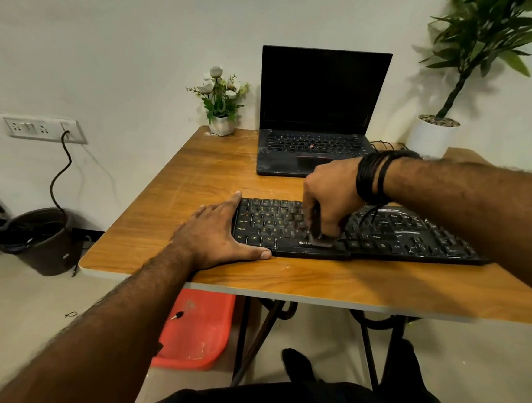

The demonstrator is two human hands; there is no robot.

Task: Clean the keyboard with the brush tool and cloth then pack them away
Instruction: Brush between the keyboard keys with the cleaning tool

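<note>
Keyboard (371, 235) on table (194, 181); left hand (216, 233) flat, fingers straight, bracing its end; right hand (330, 196) gripping brush (318, 229) on keys.

Legible markings appear on the black keyboard (355, 236) only. Left-column keycaps read "Caps Lock", "Shift" and "Ctrl"; "Alt" stands on the bottom row. Letter keys "Z" and "X" are readable. A brand mark on the front edge begins "ZEB"; the remainder is hidden. Laptop (318, 112) key legends are too small to read.
</note>
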